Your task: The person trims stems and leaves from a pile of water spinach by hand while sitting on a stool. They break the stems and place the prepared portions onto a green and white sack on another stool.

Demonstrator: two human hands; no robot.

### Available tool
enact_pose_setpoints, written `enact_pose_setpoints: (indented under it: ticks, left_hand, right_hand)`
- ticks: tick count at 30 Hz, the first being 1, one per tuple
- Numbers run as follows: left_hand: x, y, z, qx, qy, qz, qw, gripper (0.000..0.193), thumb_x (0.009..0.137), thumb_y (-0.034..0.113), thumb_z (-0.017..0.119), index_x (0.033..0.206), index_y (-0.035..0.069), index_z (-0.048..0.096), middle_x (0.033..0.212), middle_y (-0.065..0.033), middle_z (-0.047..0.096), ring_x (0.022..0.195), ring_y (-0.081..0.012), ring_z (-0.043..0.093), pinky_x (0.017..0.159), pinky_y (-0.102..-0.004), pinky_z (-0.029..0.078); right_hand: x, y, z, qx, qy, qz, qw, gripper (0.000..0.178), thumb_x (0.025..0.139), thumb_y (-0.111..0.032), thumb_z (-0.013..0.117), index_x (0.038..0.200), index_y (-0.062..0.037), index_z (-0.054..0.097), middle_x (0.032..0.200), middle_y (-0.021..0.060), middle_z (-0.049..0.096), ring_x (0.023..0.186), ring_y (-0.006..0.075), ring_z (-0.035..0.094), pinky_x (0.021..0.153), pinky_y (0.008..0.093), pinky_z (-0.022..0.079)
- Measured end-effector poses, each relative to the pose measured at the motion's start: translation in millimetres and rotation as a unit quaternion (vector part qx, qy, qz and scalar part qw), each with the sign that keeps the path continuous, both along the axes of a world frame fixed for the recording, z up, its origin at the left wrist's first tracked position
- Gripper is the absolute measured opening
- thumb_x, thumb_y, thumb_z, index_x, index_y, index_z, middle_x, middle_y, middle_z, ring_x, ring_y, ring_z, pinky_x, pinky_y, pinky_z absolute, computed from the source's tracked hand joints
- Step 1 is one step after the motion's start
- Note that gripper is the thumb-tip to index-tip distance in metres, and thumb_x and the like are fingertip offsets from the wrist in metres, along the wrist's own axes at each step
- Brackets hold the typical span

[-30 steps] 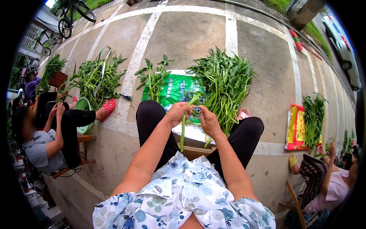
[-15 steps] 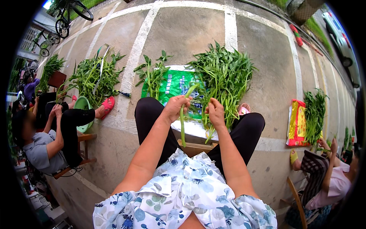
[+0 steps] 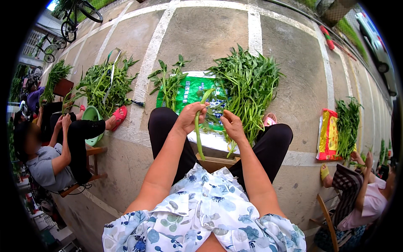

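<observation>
Green stalk (image 3: 198,140) in a one-handed grip

The left hand (image 3: 189,120) clasps the stalk (probably water spinach) above its middle, the lower length hanging between the knees (image 3: 163,126). The right hand (image 3: 233,127) is apart, just beside it, loosely curled; whether it pinches anything cannot be told. The stalk should prove light, crisp, easily snapped; gentle mid-length holding suits it.

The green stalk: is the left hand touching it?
Touching: the head view shows the left hand holding the green stalk, which extends above and below it.
</observation>
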State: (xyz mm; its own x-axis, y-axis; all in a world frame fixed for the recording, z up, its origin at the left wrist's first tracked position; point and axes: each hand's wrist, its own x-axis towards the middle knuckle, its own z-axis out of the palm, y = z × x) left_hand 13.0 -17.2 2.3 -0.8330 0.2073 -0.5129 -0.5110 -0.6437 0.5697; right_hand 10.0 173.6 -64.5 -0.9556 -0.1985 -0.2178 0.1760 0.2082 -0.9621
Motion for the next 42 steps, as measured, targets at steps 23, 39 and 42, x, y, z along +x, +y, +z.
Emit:
enact_pose_setpoints:
  ticks: [23, 39, 42]
  left_hand:
    - [3.0, 6.7, 2.1, -0.002, -0.017, -0.06, 0.998, 0.018, 0.081, 0.008, 0.052, 0.096, -0.002, 0.053, 0.064, 0.0006, 0.052, 0.048, -0.0048, 0.047, 0.044, -0.0141, 0.04]
    - [3.1, 22.7, -5.8, -0.104, -0.007, -0.119, 0.987, 0.019, 0.082, 0.01, 0.054, 0.098, 0.001, 0.054, 0.068, -0.0008, 0.056, 0.048, -0.0052, 0.049, 0.043, -0.0173, 0.041]
    - [2.7, 20.3, -5.1, -0.103, -0.005, -0.113, 0.988, 0.019, 0.081, 0.01, 0.054, 0.098, 0.0, 0.054, 0.067, -0.0004, 0.056, 0.047, -0.0051, 0.049, 0.043, -0.0173, 0.04]
  right_hand:
    - [-4.1, -5.0, 43.1, -0.222, -0.068, 0.048, 0.972, 0.022, 0.084, -0.008, 0.051, 0.102, 0.0036, 0.054, 0.08, 0.0032, 0.058, 0.07, 0.0111, 0.056, 0.063, 0.0252, 0.047]
    - [-2.4, -13.0, 15.6, -0.042, 0.038, -0.115, 0.992, 0.022, 0.079, -0.006, 0.049, 0.097, 0.0065, 0.053, 0.063, 0.0027, 0.052, 0.053, 0.0078, 0.046, 0.049, 0.0232, 0.04]
    - [-9.3, -1.6, 16.9, -0.109, -0.081, -0.194, 0.972, 0.027, 0.081, -0.006, 0.045, 0.105, 0.0056, 0.051, 0.067, 0.0026, 0.053, 0.055, 0.0087, 0.049, 0.049, 0.023, 0.042]
